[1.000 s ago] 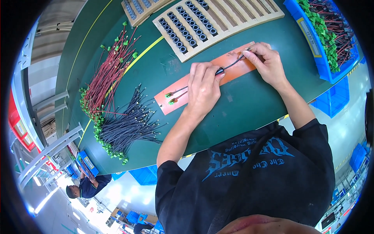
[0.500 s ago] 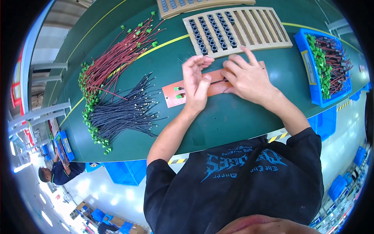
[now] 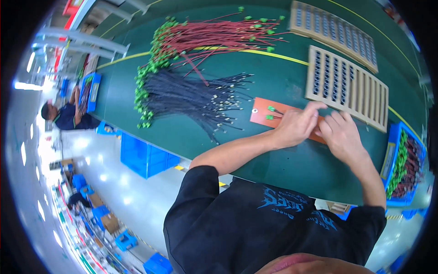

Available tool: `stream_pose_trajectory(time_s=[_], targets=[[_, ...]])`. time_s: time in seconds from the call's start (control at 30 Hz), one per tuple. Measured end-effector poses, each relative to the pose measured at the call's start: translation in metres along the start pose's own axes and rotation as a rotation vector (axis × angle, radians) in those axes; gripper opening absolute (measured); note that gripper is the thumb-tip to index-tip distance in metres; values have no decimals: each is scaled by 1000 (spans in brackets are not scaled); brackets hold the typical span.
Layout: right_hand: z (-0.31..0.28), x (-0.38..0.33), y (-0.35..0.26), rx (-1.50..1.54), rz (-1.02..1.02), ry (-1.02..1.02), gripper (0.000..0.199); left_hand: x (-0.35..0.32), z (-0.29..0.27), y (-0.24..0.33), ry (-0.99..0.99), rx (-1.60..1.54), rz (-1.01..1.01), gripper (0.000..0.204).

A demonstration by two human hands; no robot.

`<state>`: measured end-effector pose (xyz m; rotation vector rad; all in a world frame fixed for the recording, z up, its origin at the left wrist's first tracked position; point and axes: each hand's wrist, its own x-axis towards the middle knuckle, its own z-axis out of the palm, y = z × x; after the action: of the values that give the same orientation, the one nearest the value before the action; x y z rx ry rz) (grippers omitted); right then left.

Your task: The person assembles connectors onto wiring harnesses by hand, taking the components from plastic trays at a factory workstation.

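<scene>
An orange board [image 3: 261, 118] lies on the green worktable. Two green connectors [image 3: 270, 117] sit near its left end, and their dark wires run beneath my left hand [image 3: 295, 124]. That hand rests over the board's middle with its fingers bent together. My right hand [image 3: 341, 136] is closed at the board's right part, fingertips pinched close to my left fingers. Whatever is between the fingers of either hand is hidden. Left of the board lies a bundle of black wires [image 3: 182, 96] with green connectors. Behind it is a bundle of red wires [image 3: 214, 34], also with green connectors.
Beyond my hands stands a slotted tray [image 3: 365, 98] partly filled with dark round parts. Another tray [image 3: 337, 25] of parts lies behind it. A blue bin [image 3: 390, 162] of wired connectors is at the right. Far left, another person [image 3: 68, 114] works beside a blue bin [image 3: 94, 93].
The view has swung, so the table's contents appear shifted rightward. My hands remain over the board and have drawn closer together, the left fingers more bent than before.
</scene>
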<state>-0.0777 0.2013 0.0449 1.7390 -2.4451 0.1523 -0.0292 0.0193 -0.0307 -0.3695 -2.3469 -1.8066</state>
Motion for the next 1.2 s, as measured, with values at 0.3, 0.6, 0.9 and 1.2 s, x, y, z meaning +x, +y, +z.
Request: stream_pose_trajectory(time_s=[0.3,0.6,0.9,1.2], targets=[[-3,1,15,42,22,-110,27,1,1,-10,52,259,270,26],[-11,-27,34,120,157,77,8,-7,-2,-20,10,-223,-79,27],[17,-77,9,365,468,99,10,-5,-13,8,-256,418,209,31],[36,-78,2,225,460,238,9,-6,-22,17,-250,458,175,23]])
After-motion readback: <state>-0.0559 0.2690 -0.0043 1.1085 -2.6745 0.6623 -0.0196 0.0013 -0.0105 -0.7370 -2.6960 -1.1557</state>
